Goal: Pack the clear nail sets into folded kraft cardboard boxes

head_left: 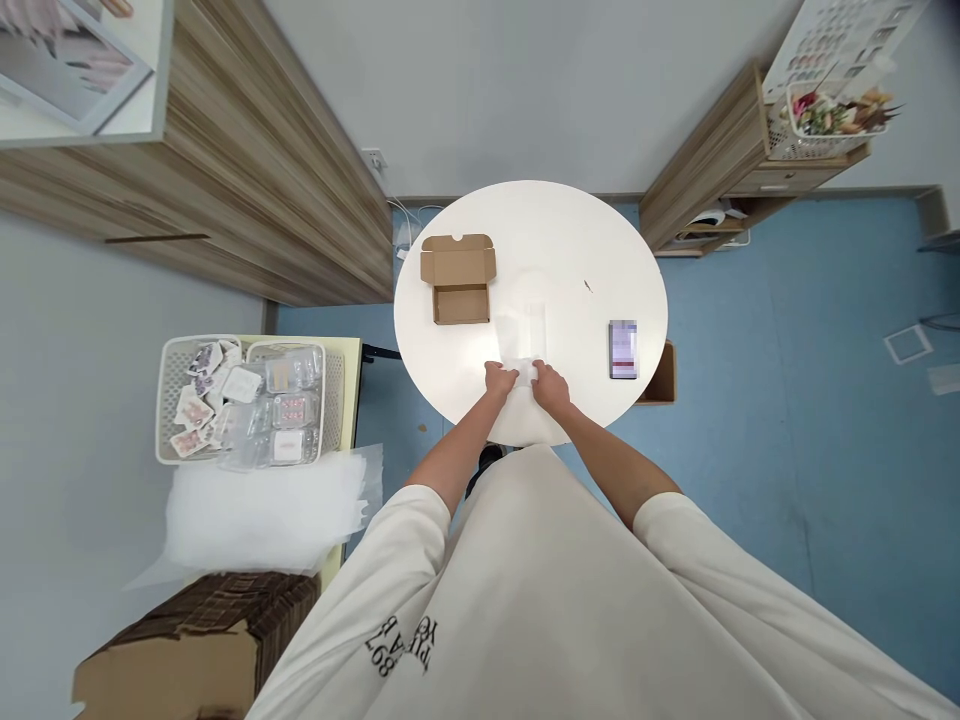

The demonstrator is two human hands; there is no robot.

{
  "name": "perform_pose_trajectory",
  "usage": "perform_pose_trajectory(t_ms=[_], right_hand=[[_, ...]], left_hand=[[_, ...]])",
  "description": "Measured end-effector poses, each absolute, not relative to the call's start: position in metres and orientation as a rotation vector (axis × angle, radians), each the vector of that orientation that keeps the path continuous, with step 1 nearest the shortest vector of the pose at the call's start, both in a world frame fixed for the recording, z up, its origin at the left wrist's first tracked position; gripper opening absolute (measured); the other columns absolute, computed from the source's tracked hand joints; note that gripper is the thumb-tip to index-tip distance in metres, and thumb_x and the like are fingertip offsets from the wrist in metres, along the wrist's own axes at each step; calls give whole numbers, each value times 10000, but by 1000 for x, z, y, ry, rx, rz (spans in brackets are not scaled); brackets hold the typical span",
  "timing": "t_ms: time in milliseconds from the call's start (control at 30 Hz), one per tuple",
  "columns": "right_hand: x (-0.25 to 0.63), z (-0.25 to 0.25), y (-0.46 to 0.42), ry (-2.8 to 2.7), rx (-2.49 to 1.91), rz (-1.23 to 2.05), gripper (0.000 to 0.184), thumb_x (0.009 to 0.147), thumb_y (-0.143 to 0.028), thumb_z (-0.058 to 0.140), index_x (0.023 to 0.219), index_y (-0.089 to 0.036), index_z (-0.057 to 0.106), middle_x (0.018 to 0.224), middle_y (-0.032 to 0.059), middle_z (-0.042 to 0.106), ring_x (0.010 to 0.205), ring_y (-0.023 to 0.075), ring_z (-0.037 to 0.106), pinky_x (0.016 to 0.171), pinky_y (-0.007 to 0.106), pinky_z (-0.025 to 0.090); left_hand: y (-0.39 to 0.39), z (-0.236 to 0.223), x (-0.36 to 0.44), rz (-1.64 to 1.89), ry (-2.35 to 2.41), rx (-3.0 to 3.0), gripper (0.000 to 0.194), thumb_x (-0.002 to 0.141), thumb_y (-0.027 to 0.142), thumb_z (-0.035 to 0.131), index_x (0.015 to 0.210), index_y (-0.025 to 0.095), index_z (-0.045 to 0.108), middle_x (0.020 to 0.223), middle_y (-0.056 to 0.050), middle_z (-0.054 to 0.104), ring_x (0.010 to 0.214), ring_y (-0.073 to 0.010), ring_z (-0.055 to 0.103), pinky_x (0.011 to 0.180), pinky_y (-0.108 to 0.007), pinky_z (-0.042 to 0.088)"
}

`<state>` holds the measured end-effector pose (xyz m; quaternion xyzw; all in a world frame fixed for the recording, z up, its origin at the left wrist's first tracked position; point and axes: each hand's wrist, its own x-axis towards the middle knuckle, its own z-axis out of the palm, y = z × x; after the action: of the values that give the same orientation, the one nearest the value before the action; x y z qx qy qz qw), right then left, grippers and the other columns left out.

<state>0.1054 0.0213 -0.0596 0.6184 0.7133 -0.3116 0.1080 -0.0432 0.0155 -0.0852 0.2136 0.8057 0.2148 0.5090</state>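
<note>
translucent wrap [526,372] between left grip [500,380] and right grip [551,387], both pinching its near end, white table [555,240] beneath

Left arm [459,450], bare along the forearm, extended forward and inward, right arm [611,455], likewise bare, angled inward, left hand [498,382] and right hand [552,388], near each other but apart, fingers bent, thumbs inward.

A thin, translucent whitish sheet [525,371] lies gathered between the hands [551,388] and spreads flatter just beyond them.
</note>
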Motion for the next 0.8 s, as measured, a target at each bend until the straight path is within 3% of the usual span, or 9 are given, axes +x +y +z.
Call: perform_pose_trajectory(t_ms=[167, 400, 667, 800], right_hand=[[111, -67, 22, 2182, 1854, -906, 423, 986, -252, 491, 1405, -225, 445, 1229, 133, 548, 1112, 279, 540, 872, 354, 442], [120, -76, 17, 2246, 1911, -1085, 468, 943, -181, 442, 1411, -178, 432, 1202, 143, 555, 1068, 272, 550, 868, 365, 470], [137, -66, 3, 2427, 1737, -1188, 518, 898, -96, 394, 1402, -192, 467, 1184, 124, 533, 1033, 248, 541, 857, 361, 486], [138, -69, 2, 2363, 1811, -1163, 492, 930, -103, 387, 1404, -168, 501, 1295, 141, 476, 1024, 219, 571, 840, 332, 507]], left_hand=[[21, -80, -25, 403, 1807, 856, 336, 767, 172, 726, 1000, 234, 492, 983, -23, 666, 873, -177, 654, 746, -284, 498], [17, -72, -14, 390, 1729, 966, 330, 891, 202, 560, 1220, 230, 557, 1056, -48, 731, 973, -196, 680, 832, -310, 514], [16, -68, -19, 347, 1619, 1123, 596, 874, 111, 512, 1448, 264, 481, 1133, -16, 708, 1046, -166, 666, 949, -300, 512], [14, -65, -21, 335, 1658, 1293, 569, 893, 83, 456, 1441, 228, 507, 1247, -72, 649, 1125, -198, 638, 998, -338, 504]])
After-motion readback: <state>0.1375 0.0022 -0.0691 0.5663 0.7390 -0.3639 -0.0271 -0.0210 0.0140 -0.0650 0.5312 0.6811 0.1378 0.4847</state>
